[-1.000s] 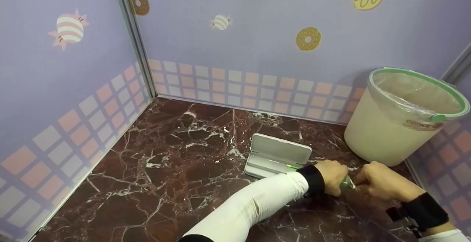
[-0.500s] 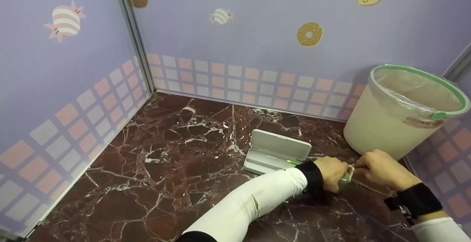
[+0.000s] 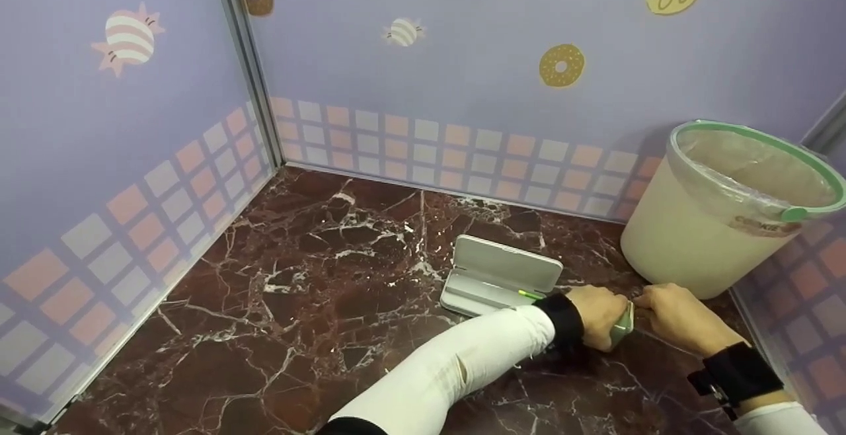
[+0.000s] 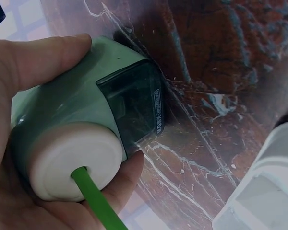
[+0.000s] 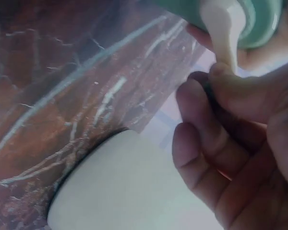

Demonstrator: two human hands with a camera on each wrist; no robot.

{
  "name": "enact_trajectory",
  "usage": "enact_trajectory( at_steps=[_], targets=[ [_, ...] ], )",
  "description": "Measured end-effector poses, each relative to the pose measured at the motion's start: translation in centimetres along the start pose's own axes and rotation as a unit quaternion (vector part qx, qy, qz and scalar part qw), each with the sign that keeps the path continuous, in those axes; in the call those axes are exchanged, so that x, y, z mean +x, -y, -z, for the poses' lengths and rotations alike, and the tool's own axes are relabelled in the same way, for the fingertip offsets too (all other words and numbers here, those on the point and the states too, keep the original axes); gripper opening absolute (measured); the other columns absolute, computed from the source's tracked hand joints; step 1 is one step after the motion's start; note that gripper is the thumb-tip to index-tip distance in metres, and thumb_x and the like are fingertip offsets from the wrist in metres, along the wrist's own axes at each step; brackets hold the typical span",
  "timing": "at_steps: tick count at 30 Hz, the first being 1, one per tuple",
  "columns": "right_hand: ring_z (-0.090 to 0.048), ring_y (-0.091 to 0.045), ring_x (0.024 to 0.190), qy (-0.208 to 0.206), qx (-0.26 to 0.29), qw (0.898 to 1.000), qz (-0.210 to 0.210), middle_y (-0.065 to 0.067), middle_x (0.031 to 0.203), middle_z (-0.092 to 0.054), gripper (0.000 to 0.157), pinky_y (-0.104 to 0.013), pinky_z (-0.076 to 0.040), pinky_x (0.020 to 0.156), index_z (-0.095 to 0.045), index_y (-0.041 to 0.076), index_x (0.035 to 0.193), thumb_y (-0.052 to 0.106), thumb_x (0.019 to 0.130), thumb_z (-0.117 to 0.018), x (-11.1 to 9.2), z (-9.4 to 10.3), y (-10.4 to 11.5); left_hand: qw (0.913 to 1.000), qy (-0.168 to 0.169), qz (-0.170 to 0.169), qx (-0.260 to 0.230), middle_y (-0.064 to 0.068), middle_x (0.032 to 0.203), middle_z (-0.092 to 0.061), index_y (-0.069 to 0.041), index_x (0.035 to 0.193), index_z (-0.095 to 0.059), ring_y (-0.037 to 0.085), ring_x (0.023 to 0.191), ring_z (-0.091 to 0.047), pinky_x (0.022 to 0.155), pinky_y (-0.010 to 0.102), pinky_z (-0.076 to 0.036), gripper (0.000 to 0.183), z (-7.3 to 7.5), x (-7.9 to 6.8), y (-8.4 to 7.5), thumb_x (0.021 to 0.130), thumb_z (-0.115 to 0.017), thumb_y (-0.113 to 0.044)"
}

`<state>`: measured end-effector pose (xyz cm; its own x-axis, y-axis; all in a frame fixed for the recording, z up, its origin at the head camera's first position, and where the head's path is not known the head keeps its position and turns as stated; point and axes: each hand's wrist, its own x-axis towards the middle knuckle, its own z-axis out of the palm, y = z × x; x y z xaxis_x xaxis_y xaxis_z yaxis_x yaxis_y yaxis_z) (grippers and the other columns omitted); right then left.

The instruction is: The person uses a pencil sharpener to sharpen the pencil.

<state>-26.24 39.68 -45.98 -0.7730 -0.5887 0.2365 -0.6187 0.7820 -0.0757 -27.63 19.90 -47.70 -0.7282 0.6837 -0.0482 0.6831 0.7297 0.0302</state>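
My left hand (image 3: 597, 317) grips a green crank pencil sharpener (image 4: 62, 105) with a dark see-through shavings drawer (image 4: 134, 100), thumb along its top. A green pencil (image 4: 98, 199) sticks out of the hole in the sharpener's round cream-coloured front. On the opposite side is a cream crank handle (image 5: 225, 28). My right hand (image 3: 684, 319) pinches the end of that crank between thumb and forefinger, with its other fingers curled below. In the head view the sharpener is mostly hidden behind the left hand, and the pencil is out of sight.
An open white pencil case (image 3: 507, 266) lies just left of the hands, with a yellow-green pencil (image 3: 531, 295) inside. Behind the right hand stands a cream bin (image 3: 687, 237) with a green rim and plastic liner. Pale specks dot the dark marbled tabletop (image 3: 344, 256).
My right hand has risen and then dipped slightly, the crank end shifting with it beside the sharpener. The left hand keeps its hold. The head view has tilted a little.
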Motion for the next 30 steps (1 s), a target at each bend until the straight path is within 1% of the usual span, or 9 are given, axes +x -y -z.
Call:
enact_trajectory(
  at_steps=[3,7,10,14,16,20,25,29,30],
  targets=[
    [-0.066,-0.013,0.067,-0.015,-0.009,1.0,0.012,0.007,0.074,-0.069,0.025,-0.034,-0.054,0.06,-0.076,0.022,0.077,0.005,0.09,-0.089,0.1,-0.6,-0.1,1.0,0.001,-0.004,0.002,-0.014,0.109,-0.074,-0.03,0.12,-0.066,0.008,0.095,-0.07,0.085,0.026,-0.063,0.045,0.1,0.0,0.3,0.085,-0.091,-0.044],
    [-0.06,-0.006,0.066,-0.017,0.001,1.0,0.012,0.007,0.073,-0.068,0.031,-0.031,-0.048,0.059,-0.074,0.024,0.076,-0.003,0.087,-0.086,0.2,-1.6,-0.4,1.0,0.003,-0.006,0.001,-0.014,0.113,-0.074,-0.03,0.124,-0.066,0.007,0.098,-0.071,0.087,0.026,-0.063,0.049,0.2,-0.1,0.4,0.085,-0.091,-0.046],
    [-0.057,-0.005,0.065,-0.013,0.007,1.0,0.011,0.008,0.071,-0.064,0.037,-0.03,-0.045,0.059,-0.07,0.023,0.074,-0.011,0.084,-0.079,-0.1,-2.5,-0.6,1.0,0.0,-0.007,0.0,-0.015,0.112,-0.074,-0.03,0.124,-0.066,0.008,0.096,-0.07,0.086,0.026,-0.063,0.05,0.1,-0.2,0.4,0.085,-0.091,-0.046],
    [-0.065,-0.014,0.066,-0.003,0.007,1.0,0.008,0.007,0.073,-0.066,0.037,-0.034,-0.051,0.059,-0.064,0.02,0.074,-0.015,0.079,-0.072,-0.8,-3.7,-0.4,0.9999,-0.006,-0.005,-0.006,-0.016,0.11,-0.075,-0.032,0.123,-0.066,0.008,0.094,-0.069,0.085,0.026,-0.062,0.049,0.1,-0.3,0.3,0.083,-0.091,-0.044],
    [-0.071,-0.02,0.069,-0.003,0.006,1.0,0.0,0.004,0.075,-0.07,0.035,-0.038,-0.055,0.061,-0.063,0.019,0.076,-0.015,0.077,-0.071,-1.2,-4.1,-0.3,0.9999,-0.009,-0.006,-0.01,-0.016,0.11,-0.075,-0.032,0.124,-0.066,0.008,0.093,-0.069,0.084,0.025,-0.061,0.05,0.1,-0.3,0.3,0.083,-0.092,-0.044],
    [-0.075,-0.03,0.072,-0.003,0.0,1.0,-0.024,-0.001,0.079,-0.075,0.028,-0.045,-0.059,0.064,-0.065,0.017,0.081,-0.011,0.083,-0.073,-1.7,-4.5,0.2,0.9998,-0.009,-0.01,-0.012,-0.016,0.109,-0.074,-0.032,0.126,-0.067,0.007,0.094,-0.069,0.084,0.025,-0.06,0.052,0.2,-0.3,0.4,0.083,-0.092,-0.044],
    [-0.076,-0.032,0.075,0.007,-0.004,0.999,-0.053,-0.004,0.082,-0.075,0.021,-0.049,-0.06,0.066,-0.067,0.015,0.085,-0.004,0.087,-0.075,-2.1,-4.6,0.9,0.9998,-0.004,-0.005,-0.019,-0.017,0.107,-0.073,-0.035,0.127,-0.068,0.007,0.094,-0.069,0.083,0.025,-0.06,0.052,0.0,-0.2,0.4,0.082,-0.092,-0.045],
    [-0.078,-0.033,0.081,-0.008,-0.006,0.999,-0.054,-0.006,0.089,-0.078,0.019,-0.051,-0.063,0.074,-0.071,0.014,0.091,-0.003,0.087,-0.077,-2.7,-5.0,1.1,0.9997,-0.01,-0.002,-0.021,-0.017,0.104,-0.074,-0.035,0.121,-0.07,0.008,0.091,-0.069,0.081,0.026,-0.06,0.046,0.0,-0.2,0.2,0.081,-0.091,-0.044],
    [-0.077,-0.032,0.081,-0.006,-0.003,0.999,-0.054,-0.004,0.089,-0.077,0.019,-0.051,-0.062,0.074,-0.071,0.015,0.089,-0.003,0.087,-0.077,-2.8,-5.0,1.1,0.9998,-0.009,-0.003,-0.02,-0.016,0.103,-0.075,-0.035,0.118,-0.07,0.008,0.09,-0.07,0.08,0.026,-0.06,0.042,0.1,-0.1,0.2,0.082,-0.091,-0.044]
  ],
)
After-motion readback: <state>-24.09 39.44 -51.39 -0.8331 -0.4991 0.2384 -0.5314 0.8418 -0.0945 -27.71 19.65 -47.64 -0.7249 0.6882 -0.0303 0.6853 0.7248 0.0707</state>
